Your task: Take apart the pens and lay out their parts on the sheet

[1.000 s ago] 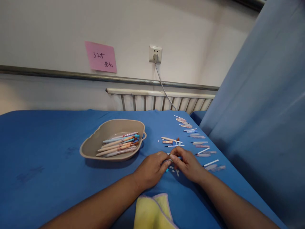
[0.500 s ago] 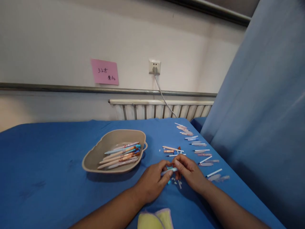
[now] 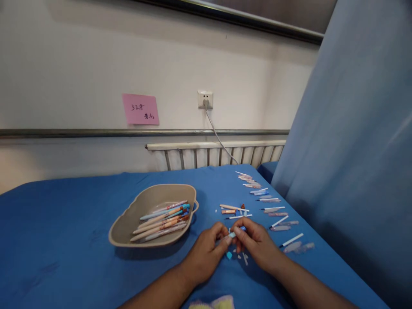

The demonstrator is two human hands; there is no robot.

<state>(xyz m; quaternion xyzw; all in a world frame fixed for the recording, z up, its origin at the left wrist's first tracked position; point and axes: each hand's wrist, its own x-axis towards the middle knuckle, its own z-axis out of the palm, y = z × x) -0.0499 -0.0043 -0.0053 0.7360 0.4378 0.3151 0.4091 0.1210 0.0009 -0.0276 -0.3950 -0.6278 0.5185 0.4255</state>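
My left hand [image 3: 208,250] and my right hand [image 3: 256,241] meet over the blue cloth, both closed on a pen [image 3: 232,234] with a light blue part and a darker blue end. The fingers hide much of it. Just below them lie a small turquoise piece [image 3: 229,255] and several little whitish bits [image 3: 245,259]. Beyond my fingertips are a peach-coloured pen barrel [image 3: 230,207], an orange-brown piece [image 3: 228,211] and a white refill with a dark tip [image 3: 240,216]. To the left, a beige basin [image 3: 124,229] holds several pens [image 3: 161,223].
Along the right edge of the blue-covered table [image 3: 74,240] lie several groups of refills and pen barrels [image 3: 279,228]. A yellow cloth [image 3: 222,303] sits at the near edge. A blue curtain [image 3: 347,150] hangs on the right. A cable [image 3: 219,137] runs down from the wall socket.
The pen between my hands has turned, and its darker blue end now shows at my right fingers. My view has tilted slightly upward; the basin and laid-out parts have stayed put.
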